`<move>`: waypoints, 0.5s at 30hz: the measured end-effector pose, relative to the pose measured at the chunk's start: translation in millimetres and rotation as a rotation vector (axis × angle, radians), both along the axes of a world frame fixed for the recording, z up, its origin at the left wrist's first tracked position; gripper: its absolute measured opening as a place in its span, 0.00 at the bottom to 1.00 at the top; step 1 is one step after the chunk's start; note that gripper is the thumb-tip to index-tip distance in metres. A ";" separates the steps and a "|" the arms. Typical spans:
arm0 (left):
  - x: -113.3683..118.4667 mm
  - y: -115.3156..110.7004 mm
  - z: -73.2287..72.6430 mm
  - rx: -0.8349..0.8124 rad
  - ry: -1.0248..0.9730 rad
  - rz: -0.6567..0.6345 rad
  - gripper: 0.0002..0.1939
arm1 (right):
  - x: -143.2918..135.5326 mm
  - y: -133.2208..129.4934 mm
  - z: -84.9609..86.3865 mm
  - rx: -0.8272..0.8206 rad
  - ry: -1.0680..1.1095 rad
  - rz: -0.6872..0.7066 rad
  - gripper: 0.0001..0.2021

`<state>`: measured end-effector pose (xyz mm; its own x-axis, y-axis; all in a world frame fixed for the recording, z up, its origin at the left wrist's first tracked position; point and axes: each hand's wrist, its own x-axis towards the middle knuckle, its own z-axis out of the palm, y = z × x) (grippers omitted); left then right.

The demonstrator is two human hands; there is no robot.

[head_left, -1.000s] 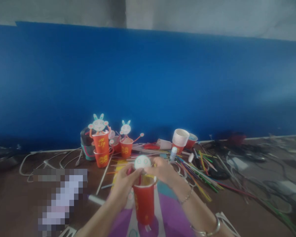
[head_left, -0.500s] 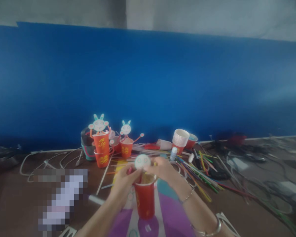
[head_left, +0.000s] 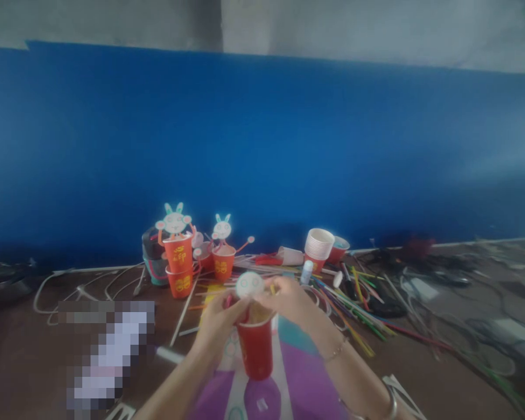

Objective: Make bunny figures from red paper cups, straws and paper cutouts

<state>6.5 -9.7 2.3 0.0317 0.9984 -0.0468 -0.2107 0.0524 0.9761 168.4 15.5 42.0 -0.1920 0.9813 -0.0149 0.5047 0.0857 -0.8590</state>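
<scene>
In front of me a red paper cup (head_left: 256,349) stands over a purple and white patterned sheet (head_left: 304,379). A round white paper face (head_left: 249,286) with drawn eyes shows just above its rim. My left hand (head_left: 221,318) pinches the lower left side of the face, and something pink-red sticks out by its fingertips. From the right, my right hand (head_left: 284,297) pinches the face's lower right edge, with a bit of yellow at the fingers. The exact contact points are blurred and partly covered by my fingers.
Finished-looking rabbit cups, a stacked pair (head_left: 179,262) and a single one (head_left: 223,261), stand at the back left. A stack of paper cups (head_left: 319,245) and a small white bottle (head_left: 307,272) are behind my right hand. Coloured sticks (head_left: 354,315) and cables (head_left: 459,315) spread rightward.
The paper face has shifted slightly left with both hands, and the red cup sits a little higher in view. Both hands keep their pinch.
</scene>
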 end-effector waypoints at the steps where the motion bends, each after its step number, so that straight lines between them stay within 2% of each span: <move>1: -0.1 -0.3 0.8 -0.003 -0.014 -0.006 0.11 | 0.3 0.0 0.2 -0.026 0.034 0.004 0.11; 9: 1.1 -2.7 1.2 -0.008 -0.007 0.028 0.12 | -3.2 -1.5 0.5 -0.147 0.246 0.090 0.09; 15: 0.6 -1.7 2.3 0.007 0.027 0.033 0.12 | -4.7 -1.1 0.4 -0.049 0.056 0.000 0.07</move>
<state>7.1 -11.4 4.6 -0.0024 0.9992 -0.0407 -0.1862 0.0395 0.9817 163.8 14.4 42.3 -0.1938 0.9797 -0.0520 0.4560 0.0430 -0.8889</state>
